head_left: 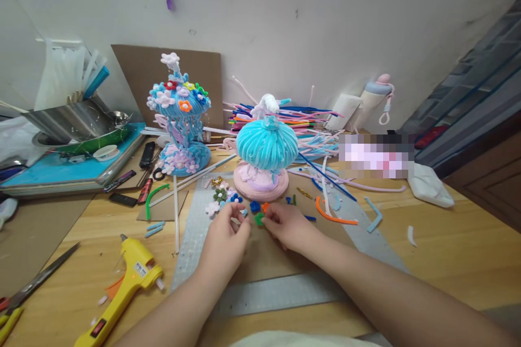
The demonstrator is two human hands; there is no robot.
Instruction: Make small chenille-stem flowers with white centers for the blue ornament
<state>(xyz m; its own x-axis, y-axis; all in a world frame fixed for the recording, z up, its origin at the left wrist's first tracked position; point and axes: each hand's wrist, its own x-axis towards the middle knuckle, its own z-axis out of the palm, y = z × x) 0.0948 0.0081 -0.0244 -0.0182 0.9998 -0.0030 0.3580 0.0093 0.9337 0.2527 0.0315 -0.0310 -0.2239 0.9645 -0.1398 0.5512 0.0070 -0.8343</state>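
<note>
My left hand (pixel 228 233) is curled, thumb and fingertips close together beside a pile of small fuzzy flowers (pixel 220 194); whatever it holds is hidden. My right hand (pixel 291 225) is in a pinch, with its fingertips at a green pipe-cleaner flower (pixel 259 219). An orange flower (pixel 265 207) and a blue flower (pixel 254 206) lie just beyond, on brown cardboard (pixel 280 260). Behind the hands stands a turquoise pipe-cleaner dome (pixel 267 143) above a round pink base (pixel 261 187). To its left is a similar blue piece (pixel 179 100) covered with colourful flowers.
A yellow glue gun (pixel 138 268) and scissors (pixel 40 279) lie at the left. A metal pot (pixel 77 116) stands on a blue board (pixel 24 176). Bundled pipe cleaners (pixel 293 119) are at the back, and loose bent pieces, including an orange one (pixel 334 218), lie at the right.
</note>
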